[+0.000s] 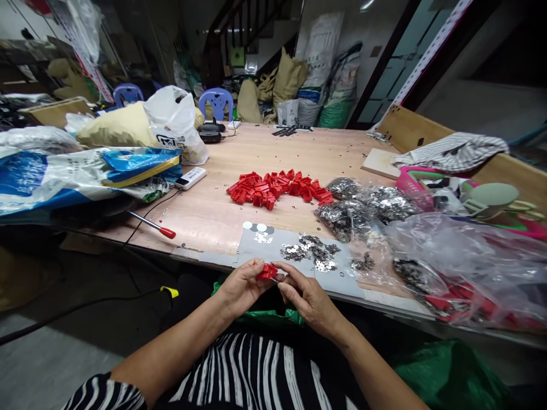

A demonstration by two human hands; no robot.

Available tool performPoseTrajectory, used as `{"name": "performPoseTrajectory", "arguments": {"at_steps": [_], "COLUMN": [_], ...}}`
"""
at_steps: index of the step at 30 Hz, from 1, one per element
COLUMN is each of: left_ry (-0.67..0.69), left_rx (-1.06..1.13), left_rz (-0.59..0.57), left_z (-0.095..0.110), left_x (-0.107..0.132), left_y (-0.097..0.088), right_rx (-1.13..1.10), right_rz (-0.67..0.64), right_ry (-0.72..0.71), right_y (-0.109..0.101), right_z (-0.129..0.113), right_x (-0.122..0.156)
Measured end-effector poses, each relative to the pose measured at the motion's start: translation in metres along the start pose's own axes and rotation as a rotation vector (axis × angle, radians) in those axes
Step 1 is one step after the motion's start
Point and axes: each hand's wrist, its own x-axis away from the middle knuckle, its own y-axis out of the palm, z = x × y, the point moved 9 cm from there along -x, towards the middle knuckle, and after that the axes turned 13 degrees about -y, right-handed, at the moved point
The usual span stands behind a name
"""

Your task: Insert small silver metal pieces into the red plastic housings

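Close to the table's front edge, my left hand [241,289] is closed round a small red plastic part [268,271], gripping it between thumb and fingers. My right hand [306,293] is closed in a pinch at the part's right side, its index finger touching or nearly touching the red plastic. A thin shiny sliver, seemingly a small metal piece [277,279], shows at the right fingertips; its shape is mostly hidden. Just beyond my hands, small flat metal pieces [314,246] lie scattered on a grey mat [250,250]. Farther back is a heap of similar red plastic parts [273,188].
Clear bags of metal pieces [348,216] and a large plastic bag [478,250] crowd the right side. Blue-white sacks [85,176] cover the left. A rod with a red handle [166,232] juts over the left front edge. A white power bank [191,178] has a cable.
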Motion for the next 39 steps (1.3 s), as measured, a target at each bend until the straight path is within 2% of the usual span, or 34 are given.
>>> {"name": "performPoseTrajectory", "arguments": {"at_steps": [6,11,16,19,21,23,25,27,29,32,34,36,39], "left_ry": [-0.136,-0.103,-0.079,-0.019,0.077,0.196,0.279,0.287,0.227,0.143,0.114,0.074,-0.029], "left_rx": [0.156,0.215,0.105,-0.128,-0.434,-0.830,-1.212,-1.504,-1.697,-1.842,-1.850,-1.782,-1.521], "left_rz": [0.084,0.071,-0.004,-0.029,0.029,0.088,0.112,0.133,0.172,0.204,0.166,0.073,-0.066], "left_z": [-0.017,-0.019,-0.021,-0.019,-0.014,-0.011,-0.017,-0.029,-0.039,-0.044,-0.041,-0.036,-0.021], "left_x": [0.002,0.001,0.001,0.003,0.004,0.004,0.002,-0.005,-0.014,-0.022,-0.022,-0.020,-0.021], "left_y": [0.001,0.000,-0.003,-0.006,-0.010,-0.012,-0.013,-0.019,-0.031,-0.040,-0.036,-0.026,-0.009], "right_rx": [-0.007,0.025,-0.155,-0.225,-0.160,0.028,0.266,0.483,0.676,0.899,0.976,1.014,1.023], "right_rz": [-0.002,0.036,0.062,0.024,0.026,0.085,0.129,0.121,0.081,0.012,-0.030,-0.066,-0.109], "right_ry": [0.012,0.002,0.043,0.096,0.116,0.120,0.125,0.135,0.157,0.232,0.284,0.320,0.354], "right_y": [-0.003,-0.006,0.003,0.006,-0.002,-0.022,-0.041,-0.053,-0.056,-0.057,-0.056,-0.055,-0.055], "right_z": [-0.003,-0.003,0.012,0.025,0.034,0.041,0.046,0.050,0.053,0.059,0.062,0.065,0.070], "right_x": [0.001,0.002,0.006,0.008,0.007,0.004,-0.002,-0.012,-0.024,-0.042,-0.053,-0.060,-0.067]}}
